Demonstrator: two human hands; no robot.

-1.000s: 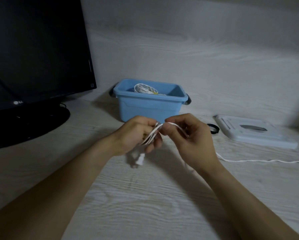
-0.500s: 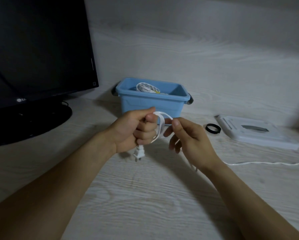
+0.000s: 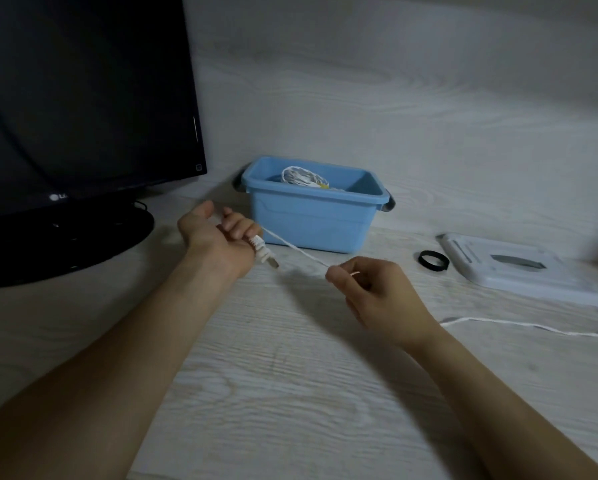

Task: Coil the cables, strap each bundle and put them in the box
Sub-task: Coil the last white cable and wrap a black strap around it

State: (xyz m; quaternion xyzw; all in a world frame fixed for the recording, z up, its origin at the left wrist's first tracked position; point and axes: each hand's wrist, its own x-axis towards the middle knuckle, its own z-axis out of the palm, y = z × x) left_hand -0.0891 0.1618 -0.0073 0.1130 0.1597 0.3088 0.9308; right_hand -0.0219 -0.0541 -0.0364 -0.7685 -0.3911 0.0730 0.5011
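My left hand grips the plug end of a white cable, with the plug sticking out below my fist. From there the cable stretches taut to my right hand, which pinches it between thumb and fingers. Its loose remainder trails off right across the desk. Behind my hands stands the blue box, with a coiled white bundle inside. A black strap ring lies on the desk to the right of the box.
A black monitor on a round stand fills the left side. A flat white lid lies at the right, beside the strap ring. The wall runs close behind the box.
My hands were together in front of the box with loops of cable in the left. They have moved apart, and the cable now runs stretched between them.
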